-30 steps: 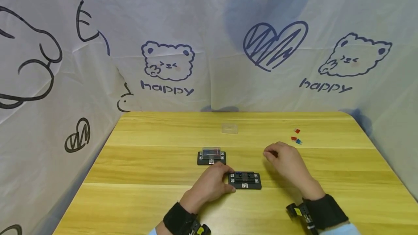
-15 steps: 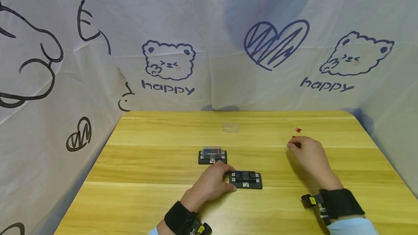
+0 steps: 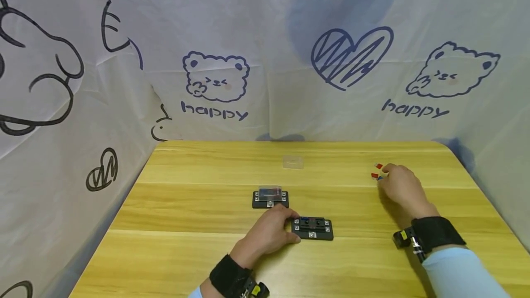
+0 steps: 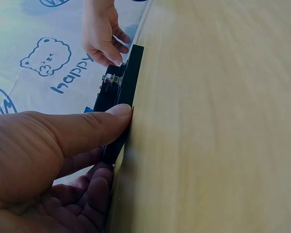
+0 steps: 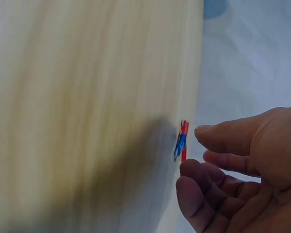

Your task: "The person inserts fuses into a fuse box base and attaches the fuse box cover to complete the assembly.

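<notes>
My left hand (image 3: 267,231) grips the left end of a black fuse block (image 3: 313,235) with metal screw terminals, which lies on the table. In the left wrist view the thumb presses the edge of this block (image 4: 134,73), with the fingers behind it. Far right, my right hand (image 3: 402,188) reaches beside small blade fuses: a red fuse (image 3: 378,166), a second red fuse (image 3: 374,175) and a blue fuse (image 3: 380,178), partly covered by the fingers. The right wrist view shows thumb and fingers apart, nothing between them, close to the blue fuse (image 5: 181,144).
A second fuse block (image 3: 270,204) with a clear cover (image 3: 270,192) on it stands behind my left hand. Farther back lies a loose clear cover (image 3: 293,162). A printed white cloth (image 3: 265,59) hangs behind the table (image 3: 186,215).
My right hand has moved right and away from me, from beside the fuse block over to the fuses, and its fingers have parted. The left hand keeps its grip on the block.
</notes>
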{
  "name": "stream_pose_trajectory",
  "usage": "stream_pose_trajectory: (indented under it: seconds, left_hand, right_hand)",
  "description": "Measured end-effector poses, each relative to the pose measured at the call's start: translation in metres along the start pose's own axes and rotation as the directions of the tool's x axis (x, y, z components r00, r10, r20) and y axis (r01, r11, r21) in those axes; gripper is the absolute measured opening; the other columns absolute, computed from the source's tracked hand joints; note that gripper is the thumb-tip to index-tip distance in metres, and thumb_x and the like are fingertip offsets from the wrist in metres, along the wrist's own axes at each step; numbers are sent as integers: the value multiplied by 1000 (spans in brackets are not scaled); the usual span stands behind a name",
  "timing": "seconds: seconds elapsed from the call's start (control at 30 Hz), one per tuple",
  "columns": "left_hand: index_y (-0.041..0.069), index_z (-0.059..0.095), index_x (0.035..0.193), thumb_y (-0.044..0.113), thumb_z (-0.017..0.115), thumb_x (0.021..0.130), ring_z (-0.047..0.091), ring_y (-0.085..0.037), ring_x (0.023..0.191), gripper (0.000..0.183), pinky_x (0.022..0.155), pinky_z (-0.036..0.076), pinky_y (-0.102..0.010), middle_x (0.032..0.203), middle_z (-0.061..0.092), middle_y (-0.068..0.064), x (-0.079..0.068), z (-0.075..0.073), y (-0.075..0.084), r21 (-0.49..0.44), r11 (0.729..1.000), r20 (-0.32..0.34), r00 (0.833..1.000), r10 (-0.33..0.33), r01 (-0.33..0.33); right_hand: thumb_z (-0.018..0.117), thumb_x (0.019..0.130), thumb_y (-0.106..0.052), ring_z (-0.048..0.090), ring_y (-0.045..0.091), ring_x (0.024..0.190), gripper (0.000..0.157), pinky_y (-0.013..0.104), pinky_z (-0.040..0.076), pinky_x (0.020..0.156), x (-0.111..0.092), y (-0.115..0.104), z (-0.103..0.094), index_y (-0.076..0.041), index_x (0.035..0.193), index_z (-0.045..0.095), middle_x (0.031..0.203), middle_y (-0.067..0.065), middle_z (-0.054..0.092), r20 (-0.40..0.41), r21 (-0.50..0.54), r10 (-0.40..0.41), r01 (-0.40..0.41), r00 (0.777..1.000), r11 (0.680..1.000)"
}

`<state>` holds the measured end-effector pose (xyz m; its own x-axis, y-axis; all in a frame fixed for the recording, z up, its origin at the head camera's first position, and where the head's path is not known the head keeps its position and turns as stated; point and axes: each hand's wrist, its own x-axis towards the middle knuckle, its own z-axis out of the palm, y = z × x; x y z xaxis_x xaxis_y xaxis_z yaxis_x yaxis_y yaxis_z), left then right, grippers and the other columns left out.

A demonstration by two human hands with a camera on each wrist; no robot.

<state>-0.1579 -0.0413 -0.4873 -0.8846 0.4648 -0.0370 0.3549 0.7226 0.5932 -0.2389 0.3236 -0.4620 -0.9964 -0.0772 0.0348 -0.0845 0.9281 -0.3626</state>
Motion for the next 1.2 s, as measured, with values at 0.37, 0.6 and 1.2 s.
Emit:
stream_pose_trajectory:
  seconds: [0.37,0.6,1.2]
  left_hand:
    - [16,66,119,33,84,72,52,-11,87,53,84,48,-33,104,58,2,0,1,0,-14,1000,-1,1000,-13,13]
    - [16,66,119,33,84,71,51,-11,86,54,83,48,-33,103,57,3,-1,0,0,-16,1000,3,1000,-20,20]
    - [16,66,118,33,84,71,49,-11,80,53,76,46,-29,97,55,4,1,2,-2,-10,1000,-13,1000,-5,5]
  right_hand:
    - [63,89,-16,58,36,82,27,51,47,70,12,8,5,6,105,62,94,22,65,41,-36,-17,19,999,999]
    - [63,89,-16,53,28,69,20,39,41,60,14,11,7,4,95,65,83,15,64,39,-20,4,-3,999,1000]
    - [66,87,-18,51,25,67,22,34,40,58,7,9,5,0,90,55,79,12,58,75,115,76,-85,994,990]
